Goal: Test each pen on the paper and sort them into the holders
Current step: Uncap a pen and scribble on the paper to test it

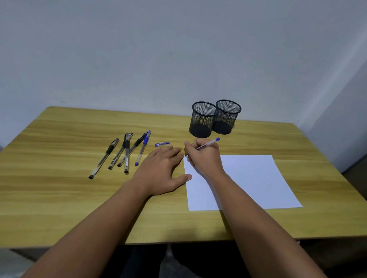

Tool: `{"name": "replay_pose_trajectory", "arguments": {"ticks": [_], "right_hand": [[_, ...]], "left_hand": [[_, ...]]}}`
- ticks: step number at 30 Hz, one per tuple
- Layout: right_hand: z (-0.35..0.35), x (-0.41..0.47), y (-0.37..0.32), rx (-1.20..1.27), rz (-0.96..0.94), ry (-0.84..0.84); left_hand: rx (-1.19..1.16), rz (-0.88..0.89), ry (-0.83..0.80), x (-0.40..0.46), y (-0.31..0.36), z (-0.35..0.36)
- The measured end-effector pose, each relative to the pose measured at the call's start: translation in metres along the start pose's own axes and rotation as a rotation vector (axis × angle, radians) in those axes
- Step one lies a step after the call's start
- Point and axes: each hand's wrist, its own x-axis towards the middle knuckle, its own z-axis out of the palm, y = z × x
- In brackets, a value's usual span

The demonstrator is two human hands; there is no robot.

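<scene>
Two bare arms reach forward, one hand flat and one hand in a writing grip.

The left hand [163,169] lies palm down, fingers stretched out together toward the far side and the thumb spread to the right. The right hand [203,155] is just to the right of it, curled into a fist-like writing grip around a pen [208,143], knuckles turned up. Both forearms are bare and come in from the near edge.

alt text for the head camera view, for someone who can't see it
A right hand holds an uncapped blue pen at the top left corner of a white paper while the left hand rests flat on the wooden table. Five pens, a loose cap and two mesh holders sit beyond.
</scene>
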Motion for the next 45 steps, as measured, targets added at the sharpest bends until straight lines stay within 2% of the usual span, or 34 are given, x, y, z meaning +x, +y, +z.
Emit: {"name": "replay_pose_trajectory", "arguments": {"ticks": [4,40,45], "right_hand": [[0.002,0.001,0.0021,-0.027,0.011,-0.025],[-0.0004,0.0013,-0.0011,-0.165,-0.033,0.097],[-0.0032,-0.0003,-0.0042,-0.192,-0.077,0.157]], "left_hand": [[-0.003,-0.003,-0.007,0.0003,-0.0006,0.0001],[-0.016,-0.009,-0.004,0.0014,-0.0007,-0.0004],[-0.016,-0.011,-0.005,0.0013,0.0002,-0.0013]]}}
